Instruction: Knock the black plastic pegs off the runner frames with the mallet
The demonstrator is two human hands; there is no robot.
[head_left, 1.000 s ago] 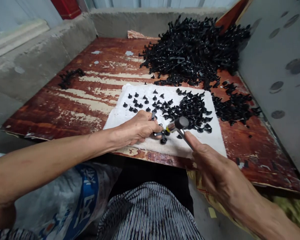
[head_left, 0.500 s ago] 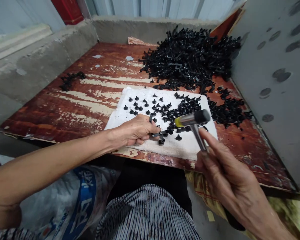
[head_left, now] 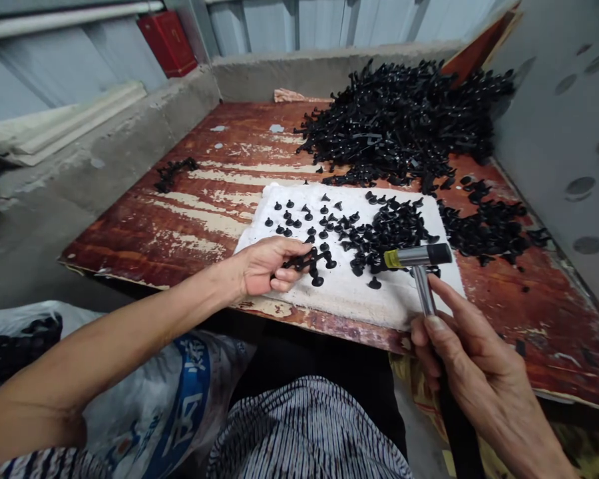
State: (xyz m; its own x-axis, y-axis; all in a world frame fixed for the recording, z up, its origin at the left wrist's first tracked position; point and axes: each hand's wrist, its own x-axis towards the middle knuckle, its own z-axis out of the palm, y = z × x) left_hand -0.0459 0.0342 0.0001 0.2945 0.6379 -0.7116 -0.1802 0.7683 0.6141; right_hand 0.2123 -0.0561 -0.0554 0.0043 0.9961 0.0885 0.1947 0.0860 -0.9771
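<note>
My left hand [head_left: 267, 267] is closed around a branched black plastic piece [head_left: 320, 261], whose arms with round ends stick out past the fingertips over the white pad [head_left: 394, 303]. My fingers hide part of that piece. In my right hand [head_left: 484, 366] is a mallet [head_left: 415, 257] with a metal head, one yellow-banded end and one black end. Its head hovers above the pad's right side, apart from the held piece. Small black disc-footed parts [head_left: 288, 218] stand scattered across the pad, with a denser heap of black parts [head_left: 394, 223] to the right.
A big pile of black plastic pieces [head_left: 399, 126] covers the back right of the worn red-brown table [head_left: 199, 226]. More parts [head_left: 489, 223] lie right of the pad, beside a grey panel [head_left: 564, 133]. A small black cluster [head_left: 174, 174] lies left; a plastic bag [head_left: 130, 392] sits below.
The camera view has shifted, so the table appears further right and lower. The branched piece has turned in my left hand. The mallet stays raised in my right hand.
</note>
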